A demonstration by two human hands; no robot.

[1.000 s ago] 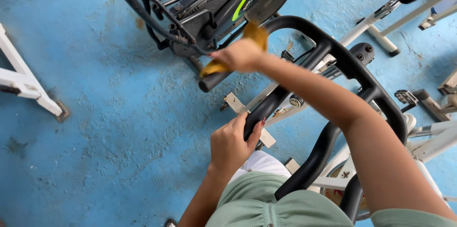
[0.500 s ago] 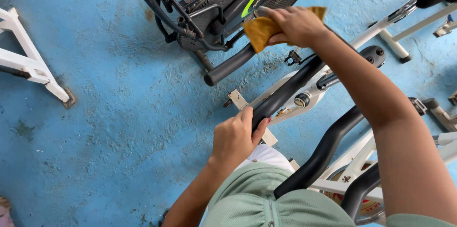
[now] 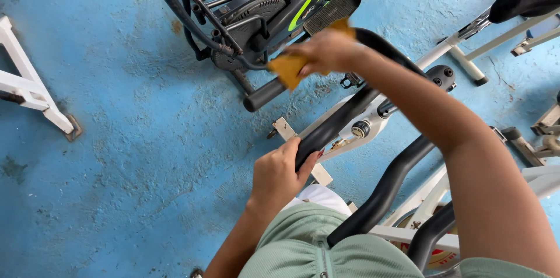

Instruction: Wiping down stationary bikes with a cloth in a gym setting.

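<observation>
1. Cloth point(image 3: 290, 68), mustard yellow, soft and crumpled, is pinched in my right hand point(image 3: 326, 50) at the far bend of the handlebar point(image 3: 332, 129).
2. My left hand point(image 3: 279, 176) wraps tight around the handlebar's near end, a smooth black curved tube.
3. Floor point(image 3: 128, 138) below the handlebar is rough, scuffed blue concrete.

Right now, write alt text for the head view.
Seen from above, a left hand grips a black exercise-bike handlebar while the right hand holds a yellow cloth against its far end. A black-and-green elliptical trainer stands beyond on the blue floor.
</observation>
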